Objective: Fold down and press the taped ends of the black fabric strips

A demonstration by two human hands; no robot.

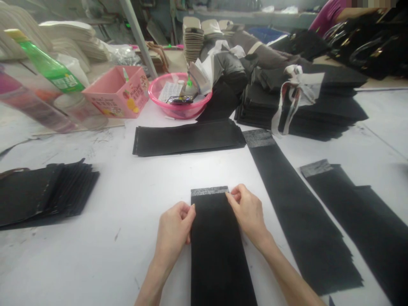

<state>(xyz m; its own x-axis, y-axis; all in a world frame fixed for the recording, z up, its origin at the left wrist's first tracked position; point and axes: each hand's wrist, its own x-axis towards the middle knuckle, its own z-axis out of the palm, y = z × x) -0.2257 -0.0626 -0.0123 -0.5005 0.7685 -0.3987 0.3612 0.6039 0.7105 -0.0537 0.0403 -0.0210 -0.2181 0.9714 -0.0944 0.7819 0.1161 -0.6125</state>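
A long black fabric strip lies on the white table in front of me, a shiny grey band across its far end. My left hand pinches the strip's left edge a little below that band. At the upper right corner, my right hand has thumb and finger closed on the edge, just by the band. To the right lies a staggered row of similar black strips, its far end also grey and shiny. Another set of black strips is farther right.
A flat pile of black pieces lies beyond my hands, another stack at left. Behind stand a pink basin, a pink box, a green bottle and a tied black bundle. A person's sleeve shows top right.
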